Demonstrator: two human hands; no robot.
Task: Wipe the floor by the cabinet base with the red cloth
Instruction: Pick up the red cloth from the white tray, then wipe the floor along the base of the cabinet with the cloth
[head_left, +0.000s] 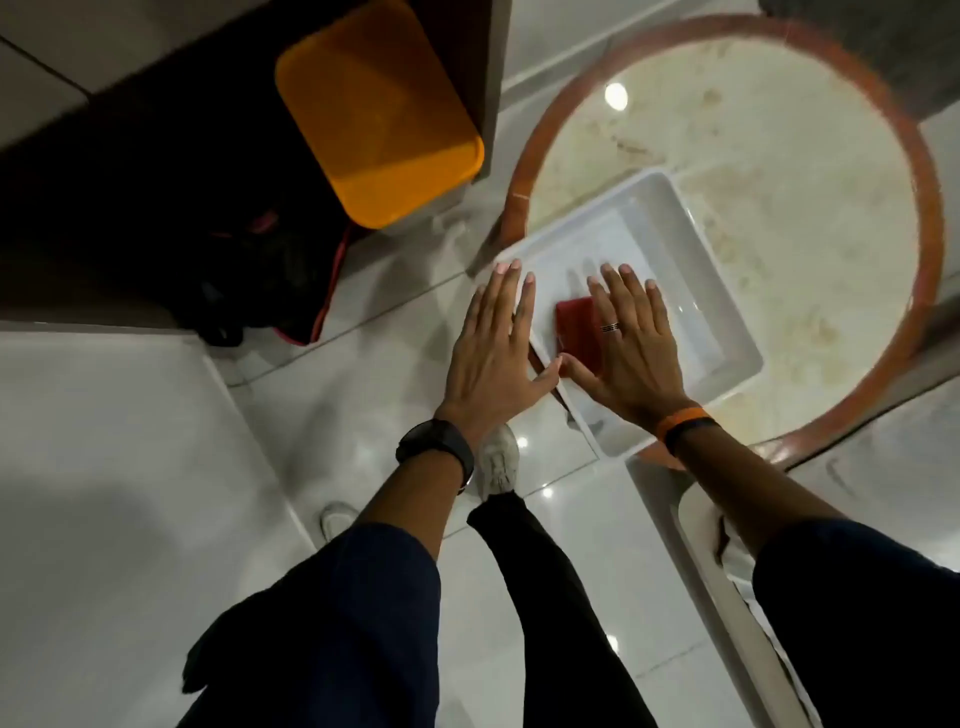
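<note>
**Red cloth lies folded in the tray, both hands spread flat above it**

I see the red cloth folded into a small block inside the white plastic tray, which sits on the near-left part of the round table and overhangs its rim. My left hand and right hand are both flat, fingers splayed, thumbs almost meeting; neither grasps anything. The right hand partly covers the cloth, though I cannot tell whether it touches it.

I judge the cloth light and soft; it should give under the fingers and may unfold once lifted. It looks dry, but that is hard to confirm. A pinch on the exposed left edge, or a scoop of the whole block from above, would suit it. The tray wall is low and should not hinder a lift, yet the tray looks light and could slide or tip off the rim if pushed.

The cabinet base stands far left, with an orange lid in its dark opening and a black bag with red cords on the glossy floor before it. The bag may be in the way of wiping there. My white shoe stands on the tiles below the hands.
</note>
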